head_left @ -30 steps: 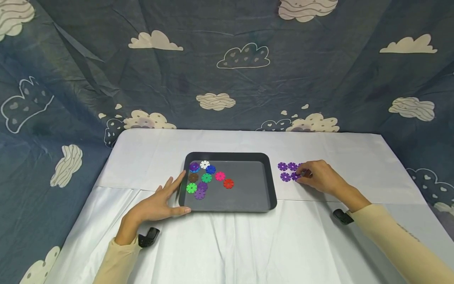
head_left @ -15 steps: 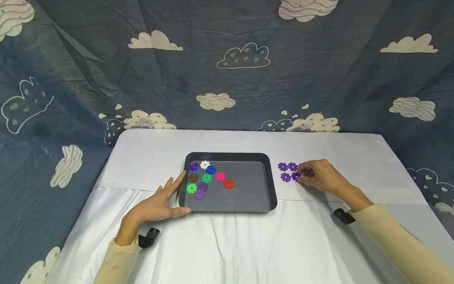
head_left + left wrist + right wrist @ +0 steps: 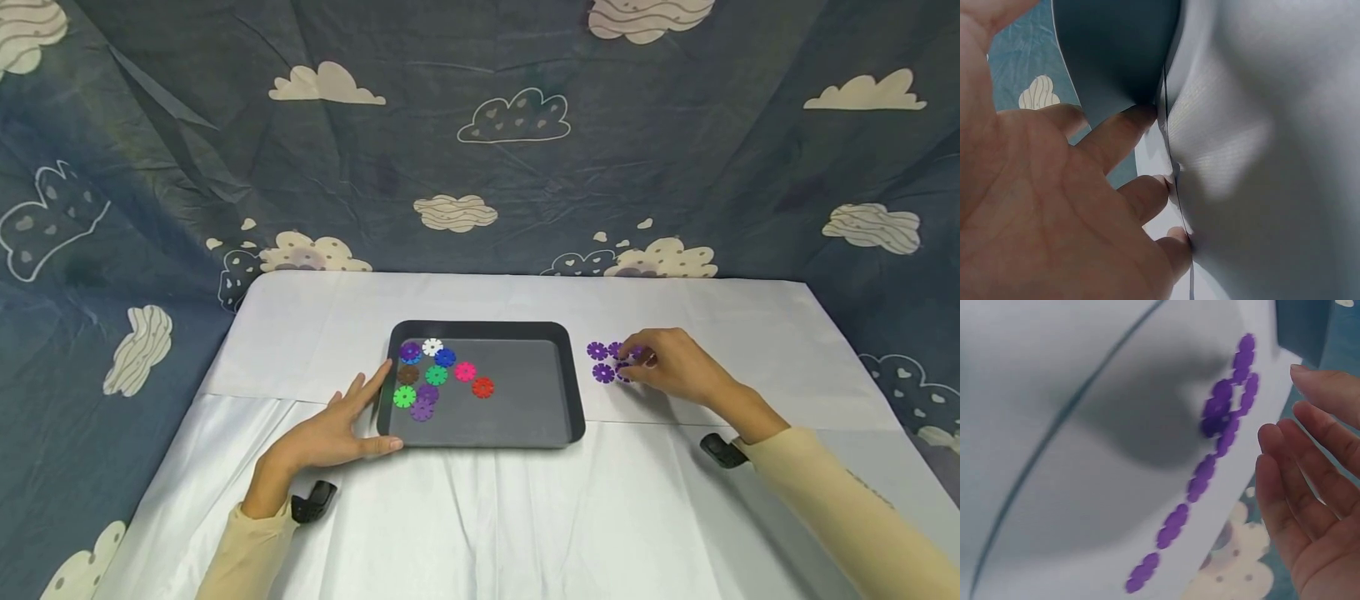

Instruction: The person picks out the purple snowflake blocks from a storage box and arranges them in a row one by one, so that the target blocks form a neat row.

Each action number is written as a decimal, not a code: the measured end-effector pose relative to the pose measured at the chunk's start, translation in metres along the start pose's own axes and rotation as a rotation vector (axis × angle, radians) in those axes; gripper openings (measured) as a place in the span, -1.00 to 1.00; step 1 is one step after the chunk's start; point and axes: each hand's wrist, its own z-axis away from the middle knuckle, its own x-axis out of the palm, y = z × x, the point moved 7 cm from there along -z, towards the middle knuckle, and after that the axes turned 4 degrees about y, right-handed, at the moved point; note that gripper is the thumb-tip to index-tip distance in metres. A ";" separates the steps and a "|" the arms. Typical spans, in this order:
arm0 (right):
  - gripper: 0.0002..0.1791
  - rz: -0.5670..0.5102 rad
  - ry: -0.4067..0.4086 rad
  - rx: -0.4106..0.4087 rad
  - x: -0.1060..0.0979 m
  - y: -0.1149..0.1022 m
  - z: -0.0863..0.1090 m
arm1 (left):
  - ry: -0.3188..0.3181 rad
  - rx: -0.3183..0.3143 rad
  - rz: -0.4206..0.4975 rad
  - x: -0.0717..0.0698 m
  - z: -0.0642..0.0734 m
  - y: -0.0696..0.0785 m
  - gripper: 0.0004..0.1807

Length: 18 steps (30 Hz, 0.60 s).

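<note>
In the head view, my left hand (image 3: 326, 429) rests with spread, fairly straight fingers against the left side of a dark grey tray (image 3: 573, 392). The left wrist view shows the fingers of this hand beside the tray's dark wall (image 3: 1122, 50). My right hand (image 3: 675, 367) hovers over a group of purple notched plastic discs (image 3: 603, 372) on the white cloth, partly hiding some. In the right wrist view, its fingers are loosely bent, thumb apart from them, with nothing between. A line of purple discs (image 3: 1200, 478) lies beside the hand, two overlapping (image 3: 1216, 406).
Inside the tray, toward its left, lie several notched discs: white, blue, brown, green, pink, purple and a red disc (image 3: 483, 387). A white cloth (image 3: 495, 517) covers the table. Behind it hangs a dark blue curtain (image 3: 420, 167) with cloud prints.
My right hand has risen slightly away from the purple discs and its fingertips have shifted a little left. The left hand and tray stay put.
</note>
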 end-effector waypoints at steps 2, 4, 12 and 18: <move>-0.74 -0.009 0.002 -0.009 -0.002 -0.006 -0.002 | 0.000 0.003 -0.001 0.000 0.000 0.000 0.22; -0.73 -0.020 0.001 -0.015 -0.004 -0.013 -0.003 | -0.001 0.005 -0.001 0.000 -0.001 0.000 0.22; -0.73 -0.086 -0.001 -0.084 -0.009 -0.043 -0.009 | -0.001 -0.007 -0.014 0.000 0.000 -0.001 0.22; -0.75 -0.135 -0.006 -0.152 -0.010 -0.070 -0.014 | 0.000 -0.004 -0.008 0.000 0.000 -0.001 0.22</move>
